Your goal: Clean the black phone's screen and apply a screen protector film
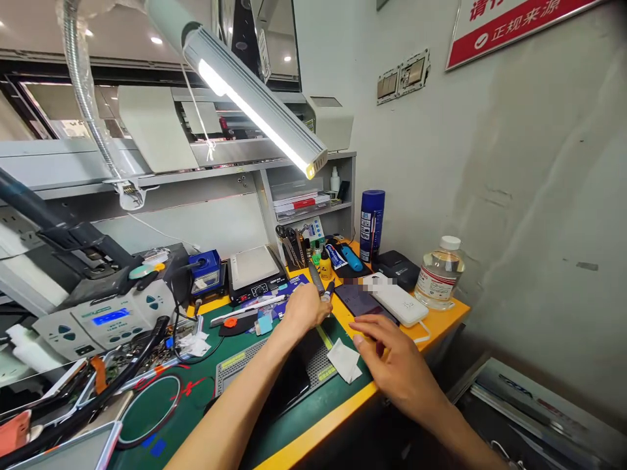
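My left hand (304, 308) reaches over the green mat with its fingers closed around a slim pen-like thing (330, 288) with a black tip. Most of that thing is hidden by the fingers. Just beyond it stands a small yellow bottle (325, 266) with a black nozzle. My right hand (394, 369) hovers by the bench's front edge, fingers loosely bent and apart, holding nothing. Close to it lie a crumpled white tissue (344, 360) and a dark phone (360, 301). Under my left forearm, a black glossy panel (289, 382) rests on a grey perforated holder (240, 369).
A white power bank (399, 301), a clear bottle of liquid (439, 274) and a blue spray can (371, 225) stand at the right. A soldering station (105, 323) and cables crowd the left. A lit lamp (259, 104) hangs overhead.
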`<control>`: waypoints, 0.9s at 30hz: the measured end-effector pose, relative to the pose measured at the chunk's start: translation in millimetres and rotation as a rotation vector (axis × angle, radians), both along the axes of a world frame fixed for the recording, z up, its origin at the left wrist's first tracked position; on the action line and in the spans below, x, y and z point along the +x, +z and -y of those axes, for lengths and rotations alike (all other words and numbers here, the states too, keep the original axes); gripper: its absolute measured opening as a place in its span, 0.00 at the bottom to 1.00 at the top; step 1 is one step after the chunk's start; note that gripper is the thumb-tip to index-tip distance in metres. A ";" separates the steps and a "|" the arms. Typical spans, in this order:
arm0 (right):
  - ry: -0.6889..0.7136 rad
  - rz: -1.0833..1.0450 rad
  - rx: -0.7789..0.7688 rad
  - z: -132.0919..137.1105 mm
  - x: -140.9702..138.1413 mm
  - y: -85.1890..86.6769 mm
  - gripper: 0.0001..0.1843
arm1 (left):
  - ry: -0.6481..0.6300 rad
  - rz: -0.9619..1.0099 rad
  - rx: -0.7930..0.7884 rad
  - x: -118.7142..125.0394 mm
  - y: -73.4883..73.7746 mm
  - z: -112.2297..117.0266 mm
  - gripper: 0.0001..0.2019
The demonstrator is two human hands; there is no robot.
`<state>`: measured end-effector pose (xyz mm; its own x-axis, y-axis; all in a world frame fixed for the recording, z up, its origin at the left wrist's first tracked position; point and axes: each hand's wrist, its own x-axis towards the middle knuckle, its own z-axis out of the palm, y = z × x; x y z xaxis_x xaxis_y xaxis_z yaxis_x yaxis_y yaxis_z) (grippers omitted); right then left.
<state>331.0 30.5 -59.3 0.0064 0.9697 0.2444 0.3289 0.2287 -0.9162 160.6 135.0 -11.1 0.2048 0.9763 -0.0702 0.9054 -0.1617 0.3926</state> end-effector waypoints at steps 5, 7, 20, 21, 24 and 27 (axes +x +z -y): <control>0.078 -0.189 -0.300 -40.7 -3.6 8.4 0.26 | -0.097 0.130 0.012 -17.4 14.1 37.5 0.14; 0.137 -0.244 -0.364 -47.1 -13.2 13.6 0.23 | -0.120 0.181 0.043 -20.9 18.6 58.2 0.11; -0.127 0.017 -0.162 -123.0 30.8 91.5 0.16 | -0.042 0.410 0.059 -93.3 46.1 91.0 0.12; -0.134 0.063 -0.180 -138.1 30.8 93.7 0.16 | -0.025 0.423 0.063 -100.3 46.4 88.0 0.13; -0.140 0.181 -0.224 -178.2 23.8 90.0 0.16 | 0.016 0.456 0.040 -114.2 43.9 81.5 0.14; -0.163 0.268 -0.240 -212.3 14.5 86.1 0.18 | 0.033 0.474 0.009 -118.6 39.1 75.2 0.13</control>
<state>345.5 242.8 26.9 0.1320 0.9909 0.0250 0.5778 -0.0565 -0.8142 42.0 59.8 27.9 0.1807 0.9830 0.0319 0.6316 -0.1409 0.7624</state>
